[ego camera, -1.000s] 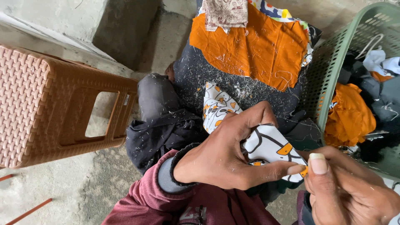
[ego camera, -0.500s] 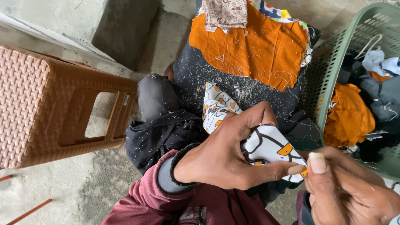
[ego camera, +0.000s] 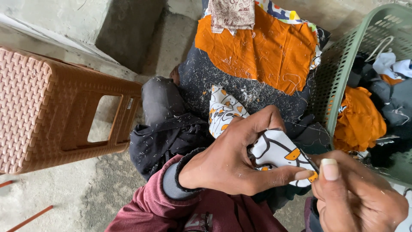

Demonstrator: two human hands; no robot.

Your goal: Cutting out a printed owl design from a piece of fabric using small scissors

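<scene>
My left hand (ego camera: 234, 161) grips a white patterned cloth scrap (ego camera: 274, 148) with black lines and orange spots, held over my lap. My right hand (ego camera: 358, 197) pinches the same scrap at its lower right edge, thumb up; any small tool in the fingers is hidden. Beyond lies a dark cushion-like pad (ego camera: 240, 92) covered in thread clippings, with an orange cloth piece (ego camera: 262, 49) spread on it and a beige printed scrap (ego camera: 231, 15) at its top.
A brown plastic woven-look stool (ego camera: 47, 111) lies on its side at the left on the concrete floor. A green plastic basket (ego camera: 343, 68) at the right holds orange, dark and white cloth. A concrete step rises at the top left.
</scene>
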